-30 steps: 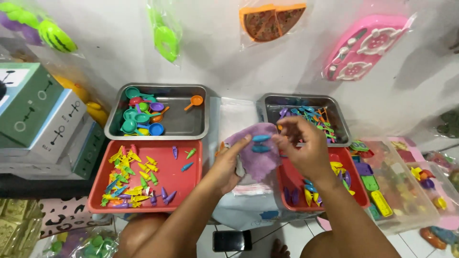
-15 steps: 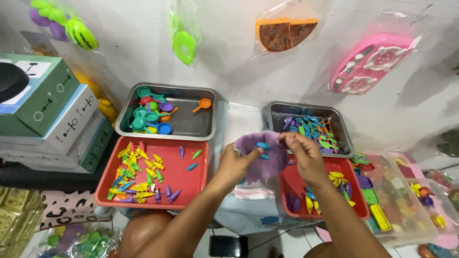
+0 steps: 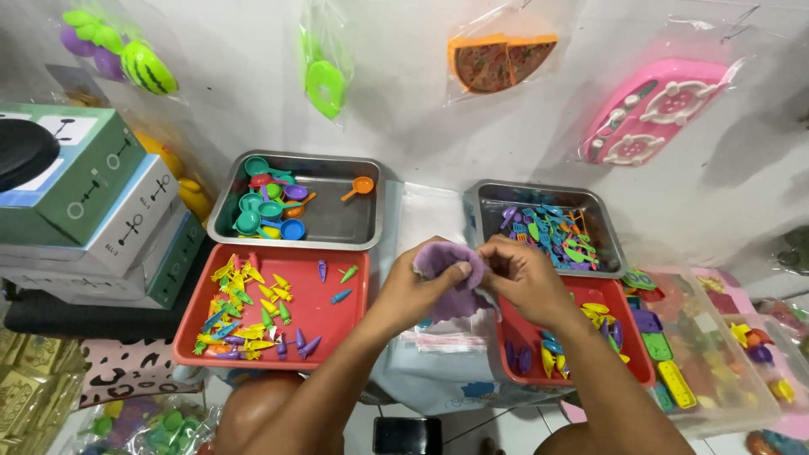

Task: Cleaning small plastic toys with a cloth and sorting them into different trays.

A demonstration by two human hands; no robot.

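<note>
A person sits with both hands raised over a low work surface, seen from above. The left hand point(image 3: 419, 291) and the right hand point(image 3: 516, 276) meet on a small purple cloth point(image 3: 448, 274), which is bunched up between them. The left thumb and fingers are pinched shut on the cloth's left edge. The right fingers are curled together and pressed onto its right side. Whether anything is wrapped inside the cloth cannot be told.

Just left of the cloth lies a red tray point(image 3: 324, 316) scattered with tiny yellow, green, blue and purple plastic toy pieces. Behind that tray, farther from the person than the cloth, sits a metal pan point(image 3: 345, 226) holding small coloured toy pans and spoons. Just right of the cloth, partly under the right hand, is a second red tray point(image 3: 628, 350) with a few yellow and blue pieces. Behind it stands a second metal pan point(image 3: 493, 211) with blue, purple and green toy utensils. Directly under the cloth lies a stack of clear plastic bags point(image 3: 447, 339).
</note>
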